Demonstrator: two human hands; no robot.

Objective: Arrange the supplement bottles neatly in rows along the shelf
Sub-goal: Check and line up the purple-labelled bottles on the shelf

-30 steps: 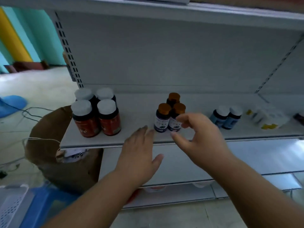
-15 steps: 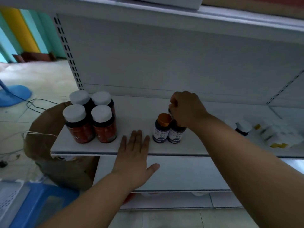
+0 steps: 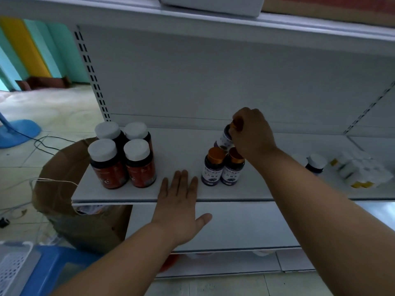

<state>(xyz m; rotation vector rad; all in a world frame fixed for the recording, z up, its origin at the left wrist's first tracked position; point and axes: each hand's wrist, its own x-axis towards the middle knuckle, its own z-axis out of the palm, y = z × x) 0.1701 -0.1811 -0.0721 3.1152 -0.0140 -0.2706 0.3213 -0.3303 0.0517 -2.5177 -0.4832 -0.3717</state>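
Our right hand (image 3: 252, 133) is now lifting the rear orange-capped bottle (image 3: 227, 137), gripped at its cap, toward twelve o'clock, starting a second row, while our left hand (image 3: 179, 201) is resting flat on the shelf (image 3: 181, 157).

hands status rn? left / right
Left hand: open, fingers flat on the shelf edge, holding nothing.
Right hand: closed around the rear orange-capped bottle.

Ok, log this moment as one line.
right hand: grips rear orange-capped bottle, tilted | left hand: flat on shelf edge | front pair: upright
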